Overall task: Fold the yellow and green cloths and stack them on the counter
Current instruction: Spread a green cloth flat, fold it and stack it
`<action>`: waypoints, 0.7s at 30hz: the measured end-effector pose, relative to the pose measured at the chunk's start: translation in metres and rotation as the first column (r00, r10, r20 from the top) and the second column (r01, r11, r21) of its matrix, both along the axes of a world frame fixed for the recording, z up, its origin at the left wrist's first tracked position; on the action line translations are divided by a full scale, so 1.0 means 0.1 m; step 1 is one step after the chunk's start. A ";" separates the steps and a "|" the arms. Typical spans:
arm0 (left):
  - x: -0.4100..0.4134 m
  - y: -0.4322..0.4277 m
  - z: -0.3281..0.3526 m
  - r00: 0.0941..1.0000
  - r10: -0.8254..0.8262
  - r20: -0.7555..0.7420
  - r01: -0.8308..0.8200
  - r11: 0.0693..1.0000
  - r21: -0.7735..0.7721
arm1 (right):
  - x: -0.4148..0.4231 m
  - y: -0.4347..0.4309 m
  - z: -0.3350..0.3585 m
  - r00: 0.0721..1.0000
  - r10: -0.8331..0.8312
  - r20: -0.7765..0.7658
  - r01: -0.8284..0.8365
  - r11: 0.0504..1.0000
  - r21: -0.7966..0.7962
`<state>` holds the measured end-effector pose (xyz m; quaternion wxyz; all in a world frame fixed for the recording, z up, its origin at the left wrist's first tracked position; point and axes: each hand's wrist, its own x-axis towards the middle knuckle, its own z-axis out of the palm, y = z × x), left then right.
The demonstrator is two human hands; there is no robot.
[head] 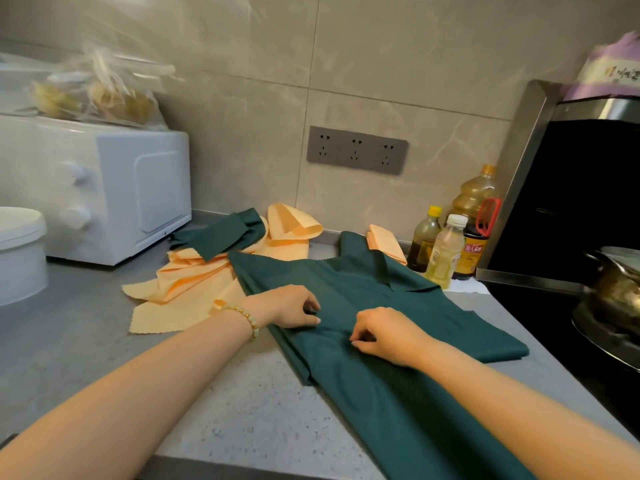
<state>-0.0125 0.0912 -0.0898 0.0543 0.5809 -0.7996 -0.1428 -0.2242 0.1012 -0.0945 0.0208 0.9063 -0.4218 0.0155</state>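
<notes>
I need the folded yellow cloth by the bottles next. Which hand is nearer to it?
Right. The right hand rests on the green cloth in front of the folded yellow cloth; the left hand pinches the green cloth farther left, nearer the loose yellow pile.

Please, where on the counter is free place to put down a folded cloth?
Bare counter lies between the white bucket, the microwave and the yellow cloths, and near the front edge under the left hand. The right side is crowded: green cloth, bottles, stove.
</notes>
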 end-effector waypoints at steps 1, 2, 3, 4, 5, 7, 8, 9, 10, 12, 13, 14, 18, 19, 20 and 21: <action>0.00 0.01 -0.01 1.000 -0.005 -0.028 0.005 1.000 -0.002 | 0.01 0.01 0.00 1.000 0.007 -0.027 -0.008 1.000 -0.020; 0.01 0.02 -0.01 0.998 -0.005 -0.060 0.005 1.000 -0.008 | 0.02 0.01 0.02 0.998 0.013 -0.057 -0.016 0.999 -0.041; 0.02 0.04 -0.01 0.995 -0.006 -0.097 0.004 1.000 -0.017 | 0.02 0.01 0.04 0.996 0.021 -0.091 -0.027 0.997 -0.067; 0.03 0.04 0.01 0.991 -0.008 -0.132 0.004 1.000 -0.030 | 0.03 0.00 0.09 0.992 0.034 -0.118 -0.048 0.992 -0.114; 0.04 0.05 0.03 0.986 -0.013 -0.168 0.004 0.998 -0.055 | 0.02 -0.01 0.16 0.990 0.044 -0.134 -0.067 0.982 -0.175; 0.07 0.06 0.10 0.964 -0.021 -0.267 -0.012 0.993 -0.119 | 0.03 -0.04 0.36 0.994 0.053 -0.096 -0.081 0.945 -0.317; 0.09 0.07 0.14 0.945 -0.022 -0.327 -0.028 0.989 -0.148 | 0.04 -0.06 0.48 0.996 0.069 -0.055 -0.086 0.908 -0.410; 0.10 0.09 0.20 0.922 -0.026 -0.387 -0.045 0.984 -0.172 | 0.06 -0.08 0.61 0.996 0.091 -0.004 -0.081 0.861 -0.502; 0.11 0.10 0.27 0.898 -0.033 -0.438 -0.057 0.980 -0.189 | 0.08 -0.10 0.76 0.989 0.129 0.065 -0.071 0.823 -0.564; 0.13 0.11 0.45 0.865 -0.064 -0.497 -0.069 0.967 -0.246 | 0.19 -0.12 1.06 0.968 0.196 0.158 -0.064 0.799 -0.598; 0.17 0.10 0.56 0.857 -0.081 -0.508 -0.079 0.955 -0.286 | 0.27 -0.14 1.23 0.966 0.193 0.174 -0.052 0.799 -0.600; 0.21 0.07 0.66 0.853 -0.084 -0.516 -0.099 0.943 -0.318 | 0.36 -0.15 1.38 0.968 0.170 0.187 -0.029 0.812 -0.583; 0.45 -0.12 1.05 0.873 -0.003 -0.488 -0.246 0.862 -0.444 | 0.70 -0.36 1.78 0.928 0.093 0.362 0.091 0.884 -0.459; 0.52 -0.17 1.13 0.872 0.035 -0.487 -0.305 0.818 -0.488 | 0.79 -0.45 1.82 0.894 0.084 0.440 0.119 0.903 -0.413; 0.61 -0.22 1.23 0.860 0.072 -0.504 -0.370 0.769 -0.521 | 0.91 -0.57 1.85 0.838 0.076 0.540 0.145 0.923 -0.355; 0.69 -0.27 1.32 0.842 0.093 -0.532 -0.424 0.723 -0.545 | 1.04 -0.66 1.86 0.759 0.062 0.648 0.164 0.945 -0.282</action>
